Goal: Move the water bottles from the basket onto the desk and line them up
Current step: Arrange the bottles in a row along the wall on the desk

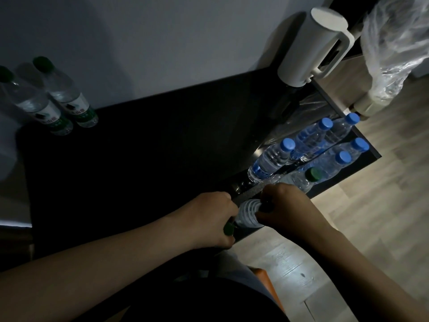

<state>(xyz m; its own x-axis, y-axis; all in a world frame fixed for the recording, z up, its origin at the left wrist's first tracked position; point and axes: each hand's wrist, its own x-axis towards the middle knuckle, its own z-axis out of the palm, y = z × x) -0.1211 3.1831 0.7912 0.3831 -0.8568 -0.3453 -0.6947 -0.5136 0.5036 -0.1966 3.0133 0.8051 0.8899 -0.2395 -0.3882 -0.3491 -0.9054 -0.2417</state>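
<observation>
Two green-capped water bottles (58, 96) stand side by side on the dark desk (151, 159) at its far left, by the wall. A dark basket (343, 180) sits at the desk's right end; it holds several blue-capped bottles (308, 145) and one green-capped bottle (304, 180). At the basket's near end both hands hold a green-capped bottle (248, 213) lying sideways. My left hand (209, 217) grips its neck by the cap. My right hand (287, 205) grips its body.
A white kettle (313, 47) stands at the desk's far right corner. A crumpled clear plastic bag (394, 49) hangs over a pale bin to its right. Wooden floor (371, 228) lies right of the basket, and an orange seat edge (262, 282) shows below my arms.
</observation>
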